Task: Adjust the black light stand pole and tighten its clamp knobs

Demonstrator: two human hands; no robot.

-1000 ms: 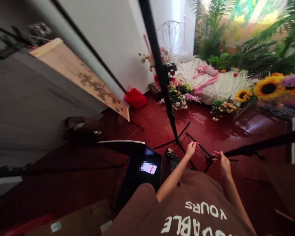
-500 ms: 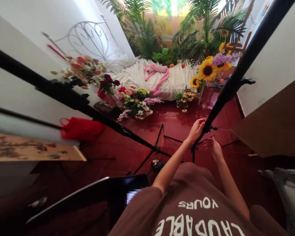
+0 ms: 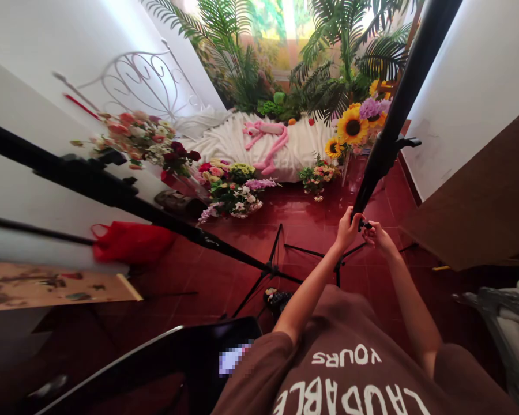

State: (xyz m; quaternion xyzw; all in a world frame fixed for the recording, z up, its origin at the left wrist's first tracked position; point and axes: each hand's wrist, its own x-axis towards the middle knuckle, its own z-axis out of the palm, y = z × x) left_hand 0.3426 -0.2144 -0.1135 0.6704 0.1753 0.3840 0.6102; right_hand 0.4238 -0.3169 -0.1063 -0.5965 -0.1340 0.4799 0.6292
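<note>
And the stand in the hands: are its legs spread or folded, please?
Spread. The stand has legs reaching out over the red floor in different directions.

The black stand at upper right looks like smooth metal with a low sheen. Mid-frame, the red floor is glossy, mirroring light. At upper centre, the white cloth falls in matt, rumpled folds beneath a fuzzy plush toy. The red bag at left looks like matt fabric; the brown shirt, bottom centre, is matt cloth.
</note>
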